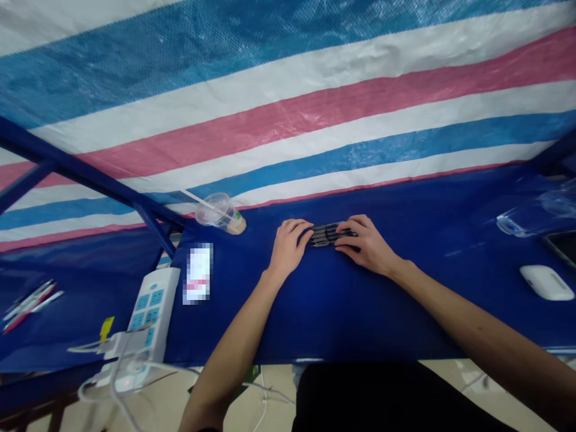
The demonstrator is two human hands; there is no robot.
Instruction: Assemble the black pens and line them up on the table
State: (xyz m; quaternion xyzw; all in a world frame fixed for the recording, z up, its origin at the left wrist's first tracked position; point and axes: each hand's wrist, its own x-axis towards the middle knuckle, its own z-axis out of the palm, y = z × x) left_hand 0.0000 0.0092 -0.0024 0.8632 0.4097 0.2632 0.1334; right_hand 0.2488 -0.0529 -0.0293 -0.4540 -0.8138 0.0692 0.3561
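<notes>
Several black pens lie side by side in a small row on the dark blue table surface. Curled against the left ends of the pens are the fingers and thumb of my left hand. From the other side my right hand grips the right ends, thumb below and fingers above. The middle of the row shows between the hands, while both ends are partly covered by fingers.
A plastic cup with a straw leans back left, near a pixelated bright rectangle. A white power strip with cables lies left, with more pens beyond. On the right are a clear bottle and a white case.
</notes>
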